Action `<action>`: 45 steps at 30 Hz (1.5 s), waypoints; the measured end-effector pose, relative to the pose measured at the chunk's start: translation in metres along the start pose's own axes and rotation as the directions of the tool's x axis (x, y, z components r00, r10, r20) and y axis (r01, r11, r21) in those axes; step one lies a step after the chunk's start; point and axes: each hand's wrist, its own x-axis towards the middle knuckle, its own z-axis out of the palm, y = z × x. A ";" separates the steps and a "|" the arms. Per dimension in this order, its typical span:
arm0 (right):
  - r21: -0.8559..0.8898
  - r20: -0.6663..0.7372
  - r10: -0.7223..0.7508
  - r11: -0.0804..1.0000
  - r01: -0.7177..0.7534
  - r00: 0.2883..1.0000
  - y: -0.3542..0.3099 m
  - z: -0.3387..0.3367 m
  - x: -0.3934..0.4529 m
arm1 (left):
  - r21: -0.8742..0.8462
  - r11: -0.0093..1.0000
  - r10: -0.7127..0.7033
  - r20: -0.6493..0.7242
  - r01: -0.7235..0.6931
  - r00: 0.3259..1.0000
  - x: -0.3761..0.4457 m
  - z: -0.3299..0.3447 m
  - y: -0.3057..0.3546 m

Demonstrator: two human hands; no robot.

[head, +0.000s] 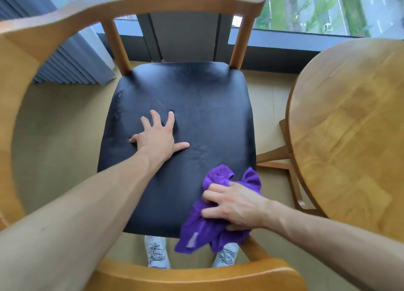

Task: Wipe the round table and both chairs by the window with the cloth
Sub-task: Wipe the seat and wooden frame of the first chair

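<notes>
I look down into a wooden armchair (135, 4) with a curved backrest rail and a black padded seat (196, 98). My left hand (158, 135) lies flat on the middle of the seat, fingers spread. My right hand (236, 205) grips a crumpled purple cloth (203, 229) at the seat's near right corner; part of the cloth hangs over the front edge. The round wooden table (354, 133) stands to the right of the chair.
A window (317, 6) with a dark sill runs along the far side, and a grey pleated curtain (72, 61) hangs at the left. The table's wooden legs (290, 177) stand between chair and table. My two grey shoes (156, 252) show under the seat's front.
</notes>
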 end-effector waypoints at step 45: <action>0.136 0.023 -0.098 0.986 0.094 0.995 -0.070 -0.019 0.158 | -0.046 0.930 0.363 -0.056 -0.365 0.930 0.038 -0.024 -0.073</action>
